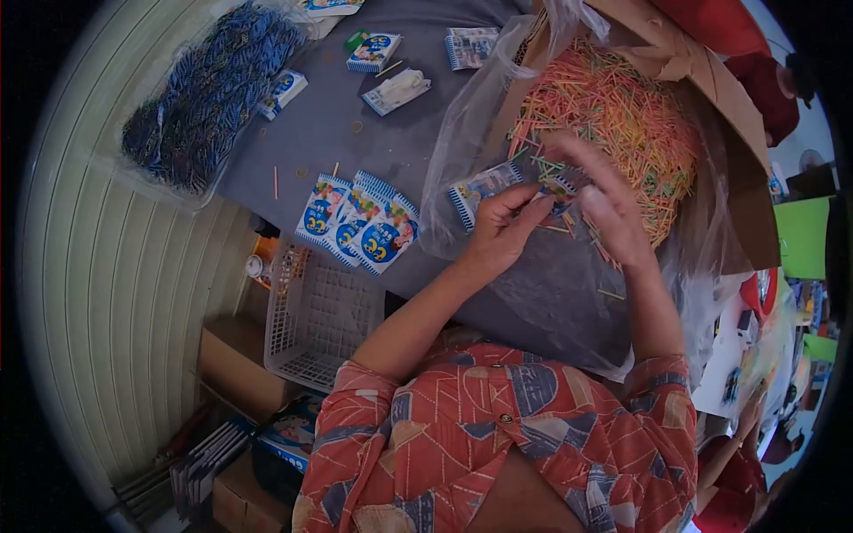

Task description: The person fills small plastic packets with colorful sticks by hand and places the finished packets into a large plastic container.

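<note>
In front of the open carton, my left hand [506,233] pinches the edge of a small printed packet [558,194]. My right hand [613,209] is at the packet's right side, blurred by motion, so its finger contact is unclear. Pink, yellow and green sticks [613,124] fill the plastic-lined carton just beyond my hands. Another packet [484,191] lies beside my left hand on the plastic. Three blue and white packets [360,222] overlap on the grey cloth to the left.
A tray of dark blue twisted strands [213,98] sits at the upper left. More packets [373,53] lie at the back. Below the table edge is a white basket [324,306]. The cardboard carton [742,151] stands at the right. Other people are at the far right.
</note>
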A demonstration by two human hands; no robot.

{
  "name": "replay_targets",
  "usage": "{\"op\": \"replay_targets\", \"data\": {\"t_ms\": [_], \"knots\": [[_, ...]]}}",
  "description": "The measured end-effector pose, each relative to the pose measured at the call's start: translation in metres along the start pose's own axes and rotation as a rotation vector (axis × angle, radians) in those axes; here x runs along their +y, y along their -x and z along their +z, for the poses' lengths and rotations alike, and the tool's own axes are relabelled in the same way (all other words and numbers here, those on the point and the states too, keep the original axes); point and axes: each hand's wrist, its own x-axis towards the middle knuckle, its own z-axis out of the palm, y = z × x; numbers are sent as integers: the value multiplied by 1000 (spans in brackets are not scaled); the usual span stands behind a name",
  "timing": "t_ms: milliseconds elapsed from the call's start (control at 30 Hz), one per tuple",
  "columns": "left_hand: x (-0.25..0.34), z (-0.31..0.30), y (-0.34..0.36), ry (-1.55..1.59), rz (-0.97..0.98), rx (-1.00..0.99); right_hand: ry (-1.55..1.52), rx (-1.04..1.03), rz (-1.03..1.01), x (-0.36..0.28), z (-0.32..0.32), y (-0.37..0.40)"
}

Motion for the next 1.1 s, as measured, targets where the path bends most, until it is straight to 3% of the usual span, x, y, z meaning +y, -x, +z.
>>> {"op": "replay_targets", "data": {"t_ms": [67, 100, 167, 200, 233, 267, 300, 367, 400, 433, 467, 500, 567, 633, 700, 733, 800, 867, 933, 967, 1000, 1067, 1100], "knots": [[-14, -17, 7, -78, 54, -37, 498, -419, -101, 3, -1, 2], [-18, -24, 11, -146, 100, -75, 500, -410, -97, 2, -1, 4], [6, -30, 34, -311, -42, 45, 304, -154, -125, -2, -8, 12], [24, -29, 47, -390, 32, 98, 193, 31, -78, -1, -15, 20], [41, -32, 60, -463, 97, 140, 224, 82, -38, -4, -34, 28], [51, -49, 72, -751, 182, 169, 353, 15, 86, -8, -57, 35], [65, -61, 83, -836, 166, 222, 466, -61, 209, -10, -73, 46], [77, -99, 96, -1080, 210, 307, 631, -27, 269, -1, -79, 72], [80, -95, 93, -1076, 212, 302, 943, -255, 338, 11, -81, 88], [88, -90, 88, -1685, 281, 346, 1250, -495, 394, 23, -80, 98], [93, -85, 83, -2300, 344, 385, 1255, -491, 377, 33, -76, 107], [91, -79, 77, -2302, 355, 396, 1315, -459, 310, 40, -69, 116], [78, -57, 67, -1939, 656, 248, 1368, -424, 242, 47, -66, 121], [54, -38, 53, -1676, 578, -75, 1338, -462, 276, 50, -66, 114], [39, -17, 33, -1689, 454, -161, 1380, -357, 262, 25, -60, 90], [33, -22, 24, -1695, 463, -143, 1412, -247, 258, 16, -57, 77], [14, -33, 8, -1929, 345, -200, 1429, -222, 206, 16, -60, 48], [5, -35, 8, -1966, 356, -219, 1439, -193, 176, 28, -68, 18], [1, -35, 10, -2007, 363, -239, 1423, -101, -201, 56, -77, -16], [0, -35, 11, -1988, 427, -201, 1422, -96, -208, 72, -83, -35], [0, -35, 11, -1970, 490, -161, 1526, -52, -349, 90, -89, -55], [2, -34, 12, -1954, 462, -157, 1619, -1, -503, 103, -86, -98], [3, -34, 11, -1928, 427, -162, 1643, -15, -483, 110, -83, -118]]}}
